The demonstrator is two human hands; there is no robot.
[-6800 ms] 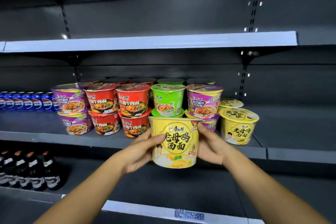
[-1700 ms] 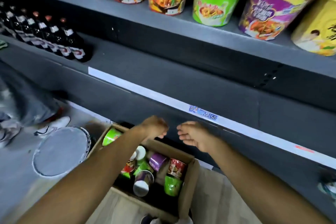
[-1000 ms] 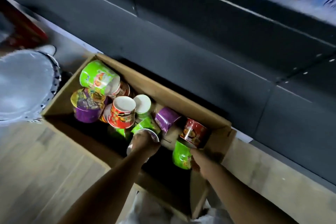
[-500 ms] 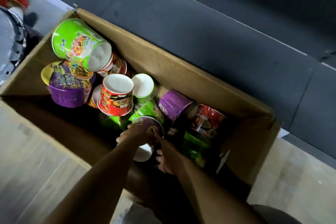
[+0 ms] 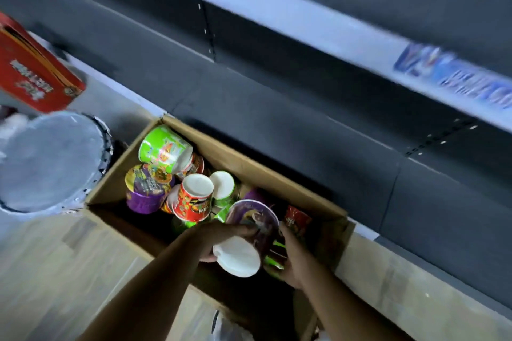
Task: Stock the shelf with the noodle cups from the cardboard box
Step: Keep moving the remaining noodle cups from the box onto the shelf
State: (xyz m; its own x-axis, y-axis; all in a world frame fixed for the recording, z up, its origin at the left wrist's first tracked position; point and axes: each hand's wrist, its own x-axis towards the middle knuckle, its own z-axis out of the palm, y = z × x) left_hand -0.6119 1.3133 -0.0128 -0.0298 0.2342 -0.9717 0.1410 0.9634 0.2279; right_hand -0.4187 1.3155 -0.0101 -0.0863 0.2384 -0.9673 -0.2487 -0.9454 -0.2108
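Here I see both hands inside the cardboard box (image 5: 266, 174): left hand (image 5: 219, 235) and right hand (image 5: 291, 257) clasp the purple noodle cup (image 5: 249, 232).

Red carton (image 5: 33, 75) with white lettering, upper left, tilted. Round grey-white disc (image 5: 50, 160) with dark rim, just below the carton, on the floor. Pale wood-grain floor (image 5: 55, 271). Blurred blue-and-white label (image 5: 454, 75), upper right.
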